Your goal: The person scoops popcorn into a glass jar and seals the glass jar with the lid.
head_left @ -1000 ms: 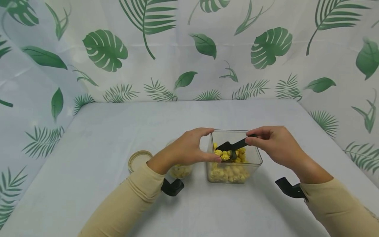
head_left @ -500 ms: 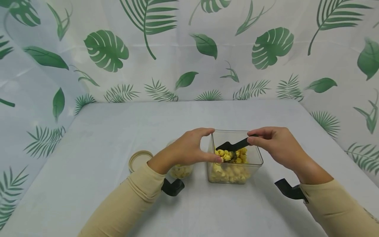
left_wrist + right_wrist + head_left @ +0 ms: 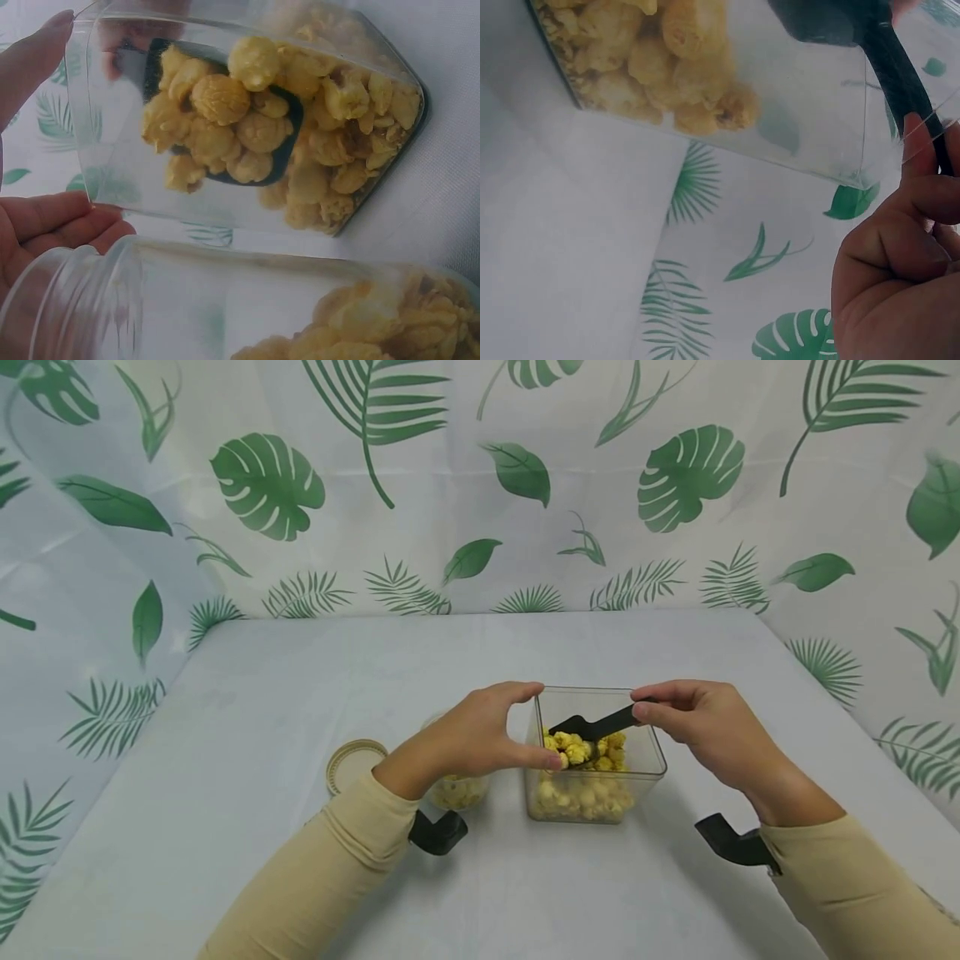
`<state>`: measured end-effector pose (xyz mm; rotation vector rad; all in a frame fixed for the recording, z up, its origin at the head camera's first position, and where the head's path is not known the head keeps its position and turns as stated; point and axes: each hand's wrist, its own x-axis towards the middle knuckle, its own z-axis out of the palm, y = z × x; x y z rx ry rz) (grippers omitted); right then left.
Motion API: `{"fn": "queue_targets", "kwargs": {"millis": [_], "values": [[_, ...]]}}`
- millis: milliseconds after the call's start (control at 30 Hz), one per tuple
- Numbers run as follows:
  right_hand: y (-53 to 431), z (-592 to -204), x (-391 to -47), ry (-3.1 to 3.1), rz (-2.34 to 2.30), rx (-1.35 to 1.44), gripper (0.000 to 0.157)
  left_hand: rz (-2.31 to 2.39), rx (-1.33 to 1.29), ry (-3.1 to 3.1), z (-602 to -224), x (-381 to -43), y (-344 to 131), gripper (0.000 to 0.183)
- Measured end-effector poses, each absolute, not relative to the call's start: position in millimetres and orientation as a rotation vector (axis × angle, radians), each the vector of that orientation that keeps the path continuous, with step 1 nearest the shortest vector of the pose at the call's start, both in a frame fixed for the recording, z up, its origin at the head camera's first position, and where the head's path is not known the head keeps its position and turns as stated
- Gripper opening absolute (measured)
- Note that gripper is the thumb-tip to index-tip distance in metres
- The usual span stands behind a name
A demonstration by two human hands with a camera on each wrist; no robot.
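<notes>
— Where has the clear box [image 3: 647,783] got to?
— Right in front of the person, on the tabletop [image 3: 262,693], standing upright with popcorn [image 3: 612,750] heaped in the bottom

— And the left hand [image 3: 480,731], what's it doing?
— Gripping the box by its left side. Thumb and fingers spread wide, the thumb at the near rim, a fingertip up at the far left corner

— The right hand [image 3: 701,722] looks busier
— It pinches the end of a black scoop [image 3: 613,722], thumb and fingers drawn together on the handle. The handle slants down and leftward into the box. Whether those fingers also touch the rim, I can't tell

— Anything on the scoop?
— A good pile, plump round pieces [image 3: 217,101]. You see it plainly through the wall from the left wrist, the scoop's dark edge showing around them

— What's tucked by the left wrist?
— A clear jar [image 3: 180,300] with a threaded neck, standing just beside the box and partly hidden by that hand in the head view. There's popcorn in it as well

— And that round thing further left?
— A lid [image 3: 357,764] with a gold-coloured rim, lying near the jar, partly covered by the tan sleeve [image 3: 322,877]. Behind everything hangs a white cloth [image 3: 480,527] printed with green leaves
</notes>
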<state>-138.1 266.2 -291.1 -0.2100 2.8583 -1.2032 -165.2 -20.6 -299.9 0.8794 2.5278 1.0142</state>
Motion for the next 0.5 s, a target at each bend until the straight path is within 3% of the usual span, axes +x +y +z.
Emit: {"fn": "queue_targets", "kwargs": {"millis": [300,433,500], "values": [[279,-299,-142,2.687,-1.523,-0.142,0.035,1.018,0.89,2.533,-300,-165,-20,0.093],[287,-304,-143,2.555,-1.725,-0.147,0.017,1.014,0.891,2.537,-300,-165,-20,0.093],[289,-307,-143,2.47,-1.843,-0.158,0.017,1.013,0.885,2.535,-299,-165,-20,0.093]]}}
